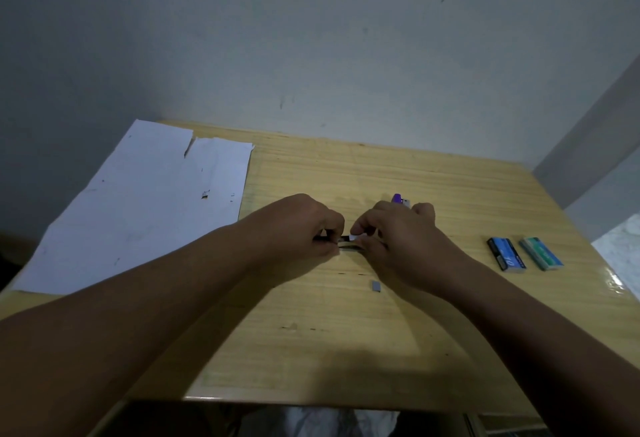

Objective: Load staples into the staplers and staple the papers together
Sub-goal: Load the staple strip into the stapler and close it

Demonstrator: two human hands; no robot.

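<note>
L hand (304,228) and R hand (398,239) meet mid-desk, both curled round a small black stapler (348,244) held between them, just above the desk (381,350). R fingertips (356,230) pinch something small & pale at the stapler's top, prob. a staple strip going into the channel; too small to be sure. To do this well: L keeps the body steady, R lines the strip up square w/ the channel, slides it, no forcing. Small grey staple piece (375,287) lies loose just beside R wrist. Purple stapler (398,199) behind R hand. Two staple boxes (524,253) well to the right. Papers (138,208) at far left, not yet stapled, I'd say.
</note>
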